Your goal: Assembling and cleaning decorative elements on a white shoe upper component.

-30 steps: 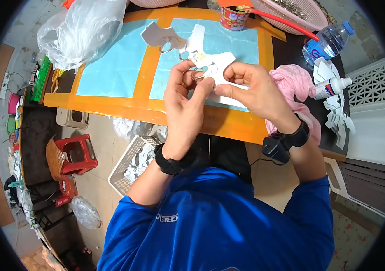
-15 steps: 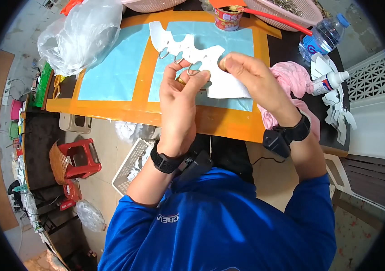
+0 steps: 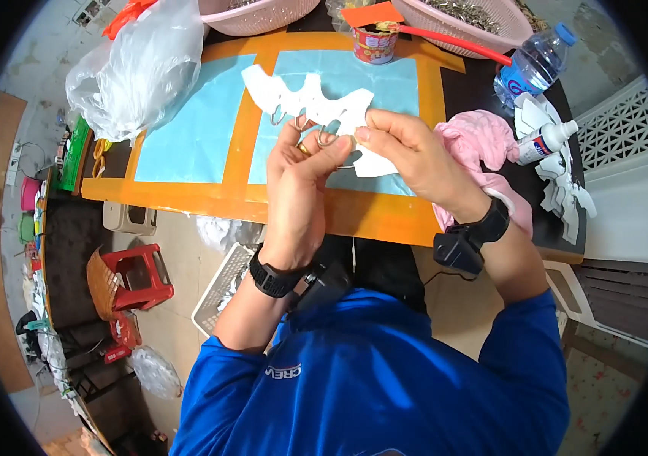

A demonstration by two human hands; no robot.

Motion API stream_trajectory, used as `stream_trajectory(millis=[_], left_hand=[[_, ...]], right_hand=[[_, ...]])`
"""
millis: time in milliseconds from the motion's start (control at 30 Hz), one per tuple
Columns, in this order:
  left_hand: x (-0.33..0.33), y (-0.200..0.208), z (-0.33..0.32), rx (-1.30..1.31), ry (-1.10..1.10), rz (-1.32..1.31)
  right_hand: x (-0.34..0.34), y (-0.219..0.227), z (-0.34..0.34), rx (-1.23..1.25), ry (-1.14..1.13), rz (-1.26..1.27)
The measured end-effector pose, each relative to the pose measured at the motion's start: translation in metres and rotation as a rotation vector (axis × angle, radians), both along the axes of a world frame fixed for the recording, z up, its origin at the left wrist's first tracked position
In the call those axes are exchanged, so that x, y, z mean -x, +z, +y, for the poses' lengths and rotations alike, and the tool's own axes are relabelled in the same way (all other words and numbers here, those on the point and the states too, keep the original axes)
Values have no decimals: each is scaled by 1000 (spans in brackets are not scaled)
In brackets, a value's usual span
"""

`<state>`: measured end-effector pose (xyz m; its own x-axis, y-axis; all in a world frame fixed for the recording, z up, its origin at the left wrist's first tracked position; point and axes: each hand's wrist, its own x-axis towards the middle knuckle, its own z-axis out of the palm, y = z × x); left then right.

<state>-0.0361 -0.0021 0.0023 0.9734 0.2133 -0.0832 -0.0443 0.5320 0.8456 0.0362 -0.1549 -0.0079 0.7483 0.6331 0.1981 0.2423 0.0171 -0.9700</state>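
card, white and flat, with a scalloped upper edge (image 3: 316, 102), sits just above centre of the view, lifted over the blue-and-orange table top (image 3: 187, 144). three small metal hooks (image 3: 301, 121) hang in a row along its lower edge. left hand (image 3: 301, 182) rises under the card at 6 o'clock of it, fingers curled and pinched on the hooks and the card's edge. right hand (image 3: 407, 156) comes in at 4 o'clock, thumb and fingers closed on the card's lower right part. each wrist carries one black band, two in all.

one clear plastic bag (image 3: 134, 72) lies at 9 o'clock of the card, one pink cloth (image 3: 483, 140) at 3 o'clock, one water bottle (image 3: 533, 64) at 2 o'clock, one small printed cup (image 3: 375, 44) at 1 o'clock. two pink baskets (image 3: 453, 15) line the far edge at 12 o'clock. one red stool (image 3: 137, 273) stands on the floor at 8 o'clock.
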Motion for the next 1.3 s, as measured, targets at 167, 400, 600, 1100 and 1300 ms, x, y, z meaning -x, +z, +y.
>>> stream_trajectory(millis=[167,400,600,1100,1300], left_hand=[[0,-2,3,-98,-43,-19],[-6,-6,20,-480,103,-35],[-1,-6,2,-354,-151,14],[-6,-4,-3,-297,-5,-56],[-5,1,3,-337,-75,-17]], right_hand=[[-7,-1,-4,-42,54,10],[-6,5,-3,-110,50,42],[-3,-2,-3,57,-7,-146],[1,21,-3,-90,-78,304],[-4,10,-7,5,210,81]])
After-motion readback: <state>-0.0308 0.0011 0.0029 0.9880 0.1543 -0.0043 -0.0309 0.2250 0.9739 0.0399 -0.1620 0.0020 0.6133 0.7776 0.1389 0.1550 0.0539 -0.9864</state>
